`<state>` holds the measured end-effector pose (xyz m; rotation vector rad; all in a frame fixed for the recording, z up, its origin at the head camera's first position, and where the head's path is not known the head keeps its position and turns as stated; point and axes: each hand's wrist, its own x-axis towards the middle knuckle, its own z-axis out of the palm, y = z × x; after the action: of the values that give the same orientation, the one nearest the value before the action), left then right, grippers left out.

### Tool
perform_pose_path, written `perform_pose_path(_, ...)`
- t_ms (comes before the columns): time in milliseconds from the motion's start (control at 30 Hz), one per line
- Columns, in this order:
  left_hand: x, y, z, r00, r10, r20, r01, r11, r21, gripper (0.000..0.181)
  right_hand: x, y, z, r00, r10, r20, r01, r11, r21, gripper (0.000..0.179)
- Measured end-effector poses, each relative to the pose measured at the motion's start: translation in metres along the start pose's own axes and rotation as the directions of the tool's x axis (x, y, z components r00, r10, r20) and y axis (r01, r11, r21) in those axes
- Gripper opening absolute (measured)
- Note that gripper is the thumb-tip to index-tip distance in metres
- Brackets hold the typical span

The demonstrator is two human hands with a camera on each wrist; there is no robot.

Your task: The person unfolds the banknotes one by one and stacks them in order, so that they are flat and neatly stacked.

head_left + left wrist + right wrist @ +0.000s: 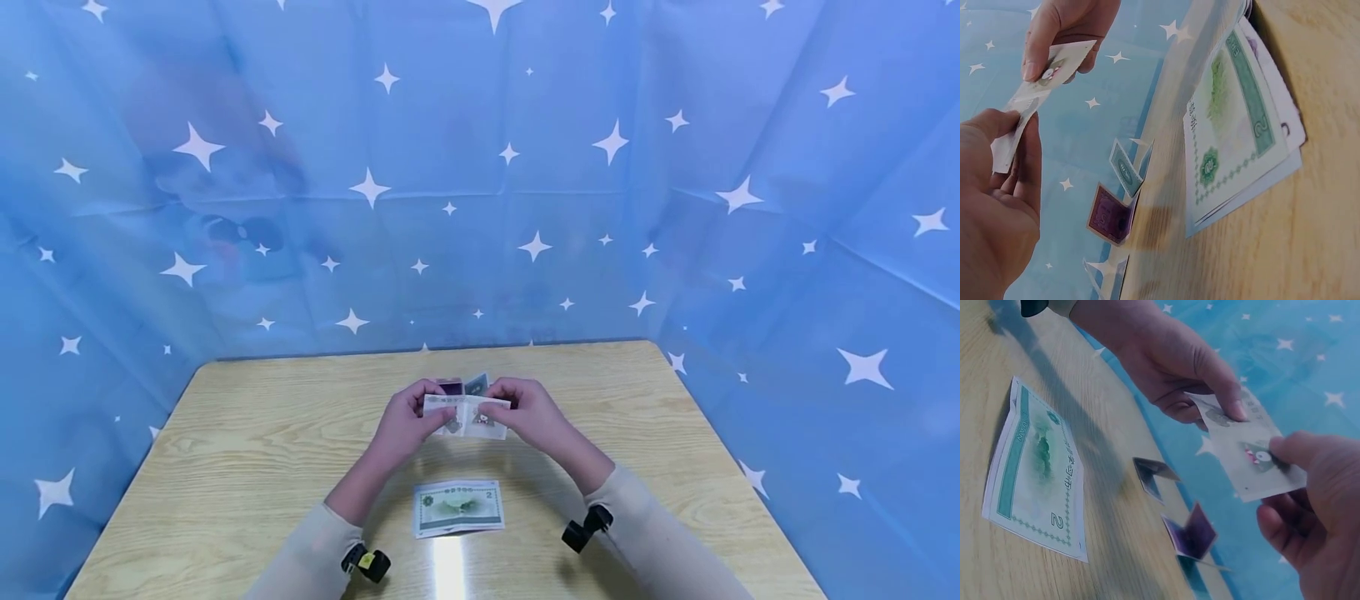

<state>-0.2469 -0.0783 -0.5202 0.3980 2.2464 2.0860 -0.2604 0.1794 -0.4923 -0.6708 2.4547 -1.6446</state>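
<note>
A pale play banknote (468, 427) with a crease down its middle is held up above the table between both hands. My left hand (401, 427) pinches its left end, thumb on the near face and fingers behind. At the other end my right hand (531, 414) pinches it in the same way. Small printed figures show on the note (1235, 453) in the right wrist view. Nearer me lies a stack of play notes (459, 510), a green one marked 2 on top. Its lower notes stick out unevenly in the left wrist view.
Beyond the hands several folded notes stand on the wooden table (262, 467), among them a purple one (1109, 214) and a blue-green one (1126, 170). The held note and hands partly hide them in the head view. A blue star-patterned cloth (450, 167) hangs behind the table.
</note>
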Motion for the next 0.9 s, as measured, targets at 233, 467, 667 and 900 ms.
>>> perform_pose_path(233, -0.0020, -0.0004, 0.0011, 0.999, -0.003, -0.043, 0.002, 0.999, -0.033, 0.014, -0.0043, 0.0012, -0.0001, 0.999, 0.021, -0.035, -0.020, 0.999, 0.037, 0.005)
perform_pose_path(467, -0.0026, -0.0001, 0.0032, 0.997, -0.010, -0.073, 0.004, 0.996, -0.087, 0.017, -0.0065, 0.0009, 0.0021, 0.993, 0.034, -0.116, -0.024, 0.996, 0.091, 0.010)
perform_pose_path(667, -0.0020, 0.0009, 0.0047, 0.997, -0.027, -0.069, 0.020, 0.995, -0.094, 0.016, -0.0090, 0.0021, 0.0071, 0.977, 0.071, -0.200, -0.049, 0.992, 0.115, 0.012)
perform_pose_path(900, -0.0053, 0.0032, 0.0033, 0.996, -0.038, -0.076, 0.031, 0.996, -0.084, 0.018, -0.0102, 0.0025, 0.0097, 0.972, 0.102, -0.212, -0.072, 0.987, 0.145, 0.011)
